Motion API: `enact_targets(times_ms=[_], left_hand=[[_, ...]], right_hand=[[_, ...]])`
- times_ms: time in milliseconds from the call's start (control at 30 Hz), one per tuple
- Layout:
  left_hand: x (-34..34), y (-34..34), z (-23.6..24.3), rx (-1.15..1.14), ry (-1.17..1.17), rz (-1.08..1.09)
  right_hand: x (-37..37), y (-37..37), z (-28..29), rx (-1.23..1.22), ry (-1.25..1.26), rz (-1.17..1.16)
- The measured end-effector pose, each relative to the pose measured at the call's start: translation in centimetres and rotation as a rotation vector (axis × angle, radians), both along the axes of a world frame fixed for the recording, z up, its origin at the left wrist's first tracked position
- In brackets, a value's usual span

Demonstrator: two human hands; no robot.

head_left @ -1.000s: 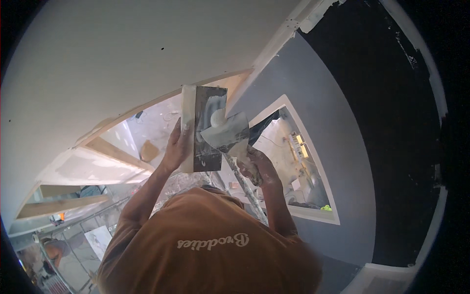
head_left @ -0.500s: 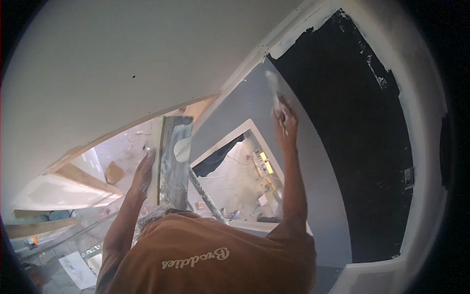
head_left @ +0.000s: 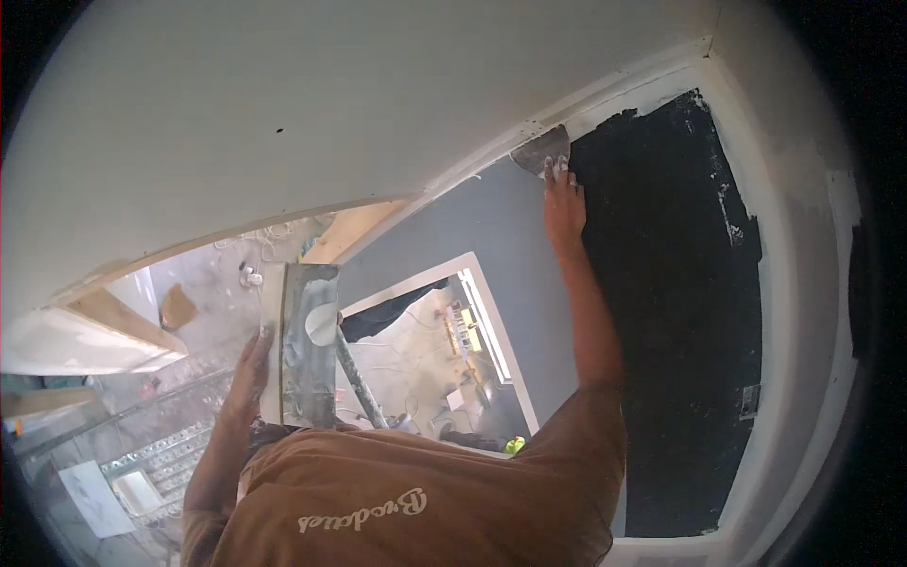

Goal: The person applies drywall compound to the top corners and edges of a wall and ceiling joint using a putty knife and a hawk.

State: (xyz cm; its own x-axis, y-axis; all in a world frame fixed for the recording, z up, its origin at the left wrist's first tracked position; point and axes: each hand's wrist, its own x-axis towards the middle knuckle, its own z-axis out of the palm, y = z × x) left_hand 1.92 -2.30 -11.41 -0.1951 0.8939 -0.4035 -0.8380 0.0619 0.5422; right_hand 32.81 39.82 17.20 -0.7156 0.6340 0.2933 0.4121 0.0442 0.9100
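In my right hand [head_left: 564, 203] is a wide taping knife [head_left: 543, 149]. Its blade lies against the top of the wall, where the grey paint [head_left: 515, 227] meets the black area [head_left: 671, 312], just under the pale ceiling edge. White compound [head_left: 624, 102] is spread unevenly along the black area's upper border. At chest height, my left hand [head_left: 250, 373] grips the long side of a narrow rectangular mud pan [head_left: 309, 378], its fingers partly hidden. The pan is smeared with white, and a rounded lump of joint compound [head_left: 321, 324] sits at its right side.
A large pale sloping surface [head_left: 236, 161] fills the upper left, edged with bare wood. Below lie a dusty floor with cables, a brown scrap [head_left: 177, 307] and a white sheet [head_left: 96, 499]. A white-framed opening [head_left: 491, 321] and a spattered pole [head_left: 362, 383] are near the pan.
My right hand has moved to the wall's top edge, and the knife blade now shows flat there. The mud pan and my left hand sit lower and further left in view.
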Motion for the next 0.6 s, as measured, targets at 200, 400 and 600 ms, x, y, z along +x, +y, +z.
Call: enact_targets(times_ms=[200, 400, 600], left_hand=[[-0.3, -0.9, -0.9, 0.028, -0.054, -0.024], [-0.6, -1.9, -0.7, 0.025, -0.013, -0.033], [-0.3, -2.9, -1.7, 0.045, -0.018, -0.025]], right_hand=[[0.0, 1.2, -1.5, -0.001, 0.045, -0.014], [-1.3, -0.3, -1.5, 0.005, 0.041, -0.026], [-2.6, -8.4, -2.1, -0.084, 0.291, -0.016]])
